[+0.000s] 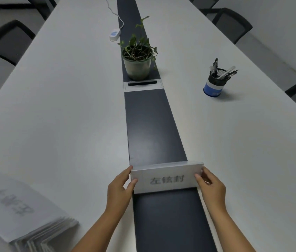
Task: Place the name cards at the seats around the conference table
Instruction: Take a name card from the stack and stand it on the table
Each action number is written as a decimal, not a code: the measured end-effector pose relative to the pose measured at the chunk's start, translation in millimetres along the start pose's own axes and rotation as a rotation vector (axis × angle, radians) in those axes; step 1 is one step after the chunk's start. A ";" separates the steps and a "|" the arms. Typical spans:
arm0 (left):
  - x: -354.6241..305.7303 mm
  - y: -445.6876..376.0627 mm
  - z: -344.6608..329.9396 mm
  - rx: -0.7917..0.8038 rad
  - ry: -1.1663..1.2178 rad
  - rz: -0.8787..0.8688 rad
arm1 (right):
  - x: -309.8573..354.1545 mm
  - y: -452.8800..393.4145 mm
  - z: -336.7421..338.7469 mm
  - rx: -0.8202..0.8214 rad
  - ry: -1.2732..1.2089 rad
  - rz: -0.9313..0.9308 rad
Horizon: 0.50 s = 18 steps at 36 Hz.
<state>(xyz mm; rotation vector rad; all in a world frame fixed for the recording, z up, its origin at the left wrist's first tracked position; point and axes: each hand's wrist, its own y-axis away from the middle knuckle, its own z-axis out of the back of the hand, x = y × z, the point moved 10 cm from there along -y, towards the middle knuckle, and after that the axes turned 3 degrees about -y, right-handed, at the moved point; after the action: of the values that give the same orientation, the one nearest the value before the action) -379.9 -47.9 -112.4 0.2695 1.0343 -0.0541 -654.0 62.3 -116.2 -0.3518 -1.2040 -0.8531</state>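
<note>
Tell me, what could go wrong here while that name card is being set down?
The name card is pinched only at its ends by the left hand and right hand, so it may flop over when that grip lets go. It straddles the dark centre strip, perhaps off-centre for a seat. The stack of cards sits near the table edge, where an elbow could knock it.

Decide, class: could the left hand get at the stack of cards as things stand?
Probably yes. The stack of cards lies on bare table left of the left hand, nothing between, but that hand must first release the name card.
</note>
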 end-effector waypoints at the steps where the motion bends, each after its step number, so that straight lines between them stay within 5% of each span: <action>1: 0.0 -0.3 0.4 0.002 -0.009 -0.006 | 0.2 0.2 -0.1 -0.002 0.007 0.002; 18: 0.2 0.0 -0.9 0.002 -0.064 -0.059 | 3.4 0.2 0.0 0.011 0.082 0.036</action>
<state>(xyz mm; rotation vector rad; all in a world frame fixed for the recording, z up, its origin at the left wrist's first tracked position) -380.6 -47.7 -113.1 0.2375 0.9788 -0.1166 -653.5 61.1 -113.1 -0.3261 -1.1230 -0.8222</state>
